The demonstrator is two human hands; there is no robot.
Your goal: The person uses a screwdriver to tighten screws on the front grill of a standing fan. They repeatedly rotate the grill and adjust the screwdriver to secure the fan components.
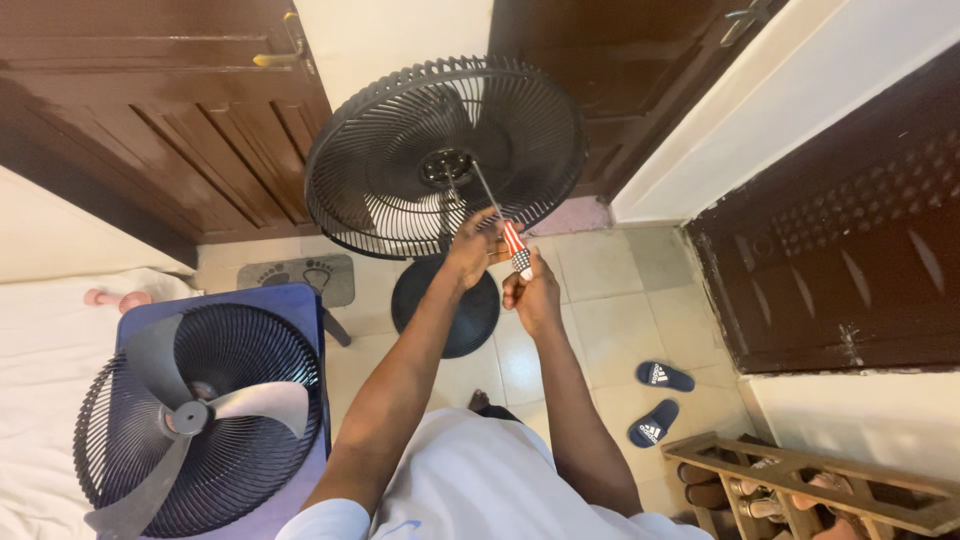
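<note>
A standing fan's black rear grille [400, 190] faces me on its round black base [450, 310], with the motor hub [445, 168] bare at its centre. My right hand [532, 292] grips the red, white and blue handle of a screwdriver [512, 245], whose thin shaft runs up to the hub. My left hand [470, 245] pinches the shaft just above the handle. On a blue stool [300, 305] at the lower left lies the front grille [250, 450] with the grey fan blade [190, 415] resting on it.
Dark wooden doors [170, 130] stand behind and to the right. A pair of blue slippers [655, 400] lies on the tiled floor, a wooden shoe rack [810, 485] at the lower right, a grey footprint mat [300, 275] near the stool, a white bed [45, 380] at the left.
</note>
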